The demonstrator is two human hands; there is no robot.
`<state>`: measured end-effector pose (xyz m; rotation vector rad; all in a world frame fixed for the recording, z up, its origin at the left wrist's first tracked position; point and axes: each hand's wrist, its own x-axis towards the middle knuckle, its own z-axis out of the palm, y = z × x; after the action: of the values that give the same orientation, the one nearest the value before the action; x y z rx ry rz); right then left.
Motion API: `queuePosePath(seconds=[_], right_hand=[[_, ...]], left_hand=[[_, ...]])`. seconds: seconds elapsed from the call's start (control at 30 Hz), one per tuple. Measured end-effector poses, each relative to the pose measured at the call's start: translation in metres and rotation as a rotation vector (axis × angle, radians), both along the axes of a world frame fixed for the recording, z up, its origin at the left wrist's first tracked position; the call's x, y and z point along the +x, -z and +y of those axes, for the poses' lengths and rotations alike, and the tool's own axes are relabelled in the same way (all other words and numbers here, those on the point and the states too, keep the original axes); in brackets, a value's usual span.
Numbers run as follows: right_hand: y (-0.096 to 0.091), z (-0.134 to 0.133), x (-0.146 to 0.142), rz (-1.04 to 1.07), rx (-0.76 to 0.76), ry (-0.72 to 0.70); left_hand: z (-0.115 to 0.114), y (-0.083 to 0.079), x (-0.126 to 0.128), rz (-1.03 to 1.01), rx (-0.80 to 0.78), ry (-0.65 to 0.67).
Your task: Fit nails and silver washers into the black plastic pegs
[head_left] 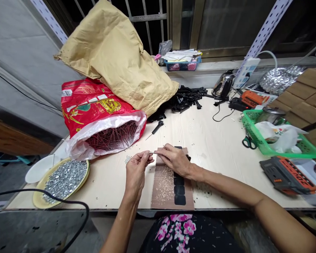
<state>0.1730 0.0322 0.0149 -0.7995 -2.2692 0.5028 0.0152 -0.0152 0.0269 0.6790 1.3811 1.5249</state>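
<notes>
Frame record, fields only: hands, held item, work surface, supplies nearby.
left hand: fingertips pinch one end of thin pin
right hand: pinches the other end, above brown board
grip: both shut on the pin
board: flat on table, row of black pieces on it
left of hands: red bag, open, full of pins; yellow plate of small silvery parts
far side: black parts pile
right: green basket, scissors at its left edge
</notes>
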Motion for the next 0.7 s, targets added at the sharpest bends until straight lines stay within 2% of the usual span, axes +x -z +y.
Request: queuePosePath(seconds=[0.17,0.33,0.7], right_hand=[[-0.003,-0.006,0.002,-0.103,0.09,0.074],[-0.004,-0.011,0.004,-0.175,0.203,0.167],[0.004,-0.01,0.015,-0.22,0.345,0.203]], left_hand=[[-0.002,0.004,-0.003,0.081,0.036,0.028],[-0.003,0.007,-0.005,0.157,-0.002,0.111],[0.0,0.013,0.001,0.241,-0.012,0.199]])
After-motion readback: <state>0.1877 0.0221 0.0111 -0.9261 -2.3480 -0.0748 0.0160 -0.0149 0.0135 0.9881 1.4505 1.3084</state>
